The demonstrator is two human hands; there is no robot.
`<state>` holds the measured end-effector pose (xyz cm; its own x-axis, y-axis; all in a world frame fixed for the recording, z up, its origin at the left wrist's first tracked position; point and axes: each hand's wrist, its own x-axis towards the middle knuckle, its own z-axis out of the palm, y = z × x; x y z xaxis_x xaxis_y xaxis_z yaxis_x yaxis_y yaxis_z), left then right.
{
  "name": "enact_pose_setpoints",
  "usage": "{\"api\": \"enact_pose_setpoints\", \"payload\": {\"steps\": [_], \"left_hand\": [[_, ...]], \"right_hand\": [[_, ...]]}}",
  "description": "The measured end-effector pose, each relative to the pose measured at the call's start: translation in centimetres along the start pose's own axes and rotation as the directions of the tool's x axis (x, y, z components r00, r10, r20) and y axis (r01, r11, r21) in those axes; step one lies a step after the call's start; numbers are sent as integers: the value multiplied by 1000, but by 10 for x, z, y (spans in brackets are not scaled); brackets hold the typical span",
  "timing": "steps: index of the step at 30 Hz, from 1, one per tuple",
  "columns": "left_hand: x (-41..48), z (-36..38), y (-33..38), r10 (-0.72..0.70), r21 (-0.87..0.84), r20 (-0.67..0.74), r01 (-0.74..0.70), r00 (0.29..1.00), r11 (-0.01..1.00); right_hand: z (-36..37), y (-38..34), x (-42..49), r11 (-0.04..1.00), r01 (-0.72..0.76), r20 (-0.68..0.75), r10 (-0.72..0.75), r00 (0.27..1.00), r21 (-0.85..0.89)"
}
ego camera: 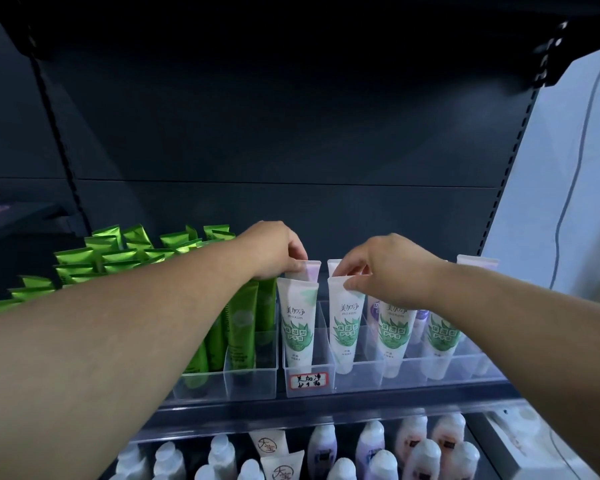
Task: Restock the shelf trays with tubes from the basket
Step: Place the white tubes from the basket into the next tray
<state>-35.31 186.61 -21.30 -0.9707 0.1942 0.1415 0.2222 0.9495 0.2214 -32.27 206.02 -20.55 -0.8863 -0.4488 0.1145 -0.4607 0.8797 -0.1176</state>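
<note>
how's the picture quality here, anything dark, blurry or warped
Head view: wide-angle warp leans the shelf uprights inward and stretches both forearms; the back panel is dim while the white tubes are well lit, print legible; the lower-shelf bottles and the uprights' tops look smeared.

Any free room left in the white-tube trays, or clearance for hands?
Likely free: labelled tray lane, between its front white tube and the rear tube the left hand pinches; open air above the tops. Crowded: green tubes left; right hand pinches neighbouring tube.
</note>
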Motion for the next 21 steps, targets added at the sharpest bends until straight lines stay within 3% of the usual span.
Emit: {"api": "enact_pose_setpoints", "payload": {"steps": [3,6,9,13,18,21], "left_hand": [[-6,-5,1,1,-13,-46,-1,999,1000],[-21,-21,1,-12,-88,-158,-2,987,996],[-40,-31,-3,9,-156,-93,-23,996,988],[-51,-17,-4,53,-103,60,-47,997,994],[-48,-1,-1,41,-89,-45,-45,998,995],[-49,2,-1,24,-114,-81,-34,996,993]], "right_hand": [[-1,5,-2,998,5,-22,-3,1000,66],[-5,13,1,990,-17,-138,36,990,138],[-9,17,6,990,-48,-196,74,978,132],[-4,14,17,988,-94,-117,108,987,119],[-4,11,10,986,-44,-160,70,985,159],[-4,11,-1,985,-11,-81,26,996,172]]}}
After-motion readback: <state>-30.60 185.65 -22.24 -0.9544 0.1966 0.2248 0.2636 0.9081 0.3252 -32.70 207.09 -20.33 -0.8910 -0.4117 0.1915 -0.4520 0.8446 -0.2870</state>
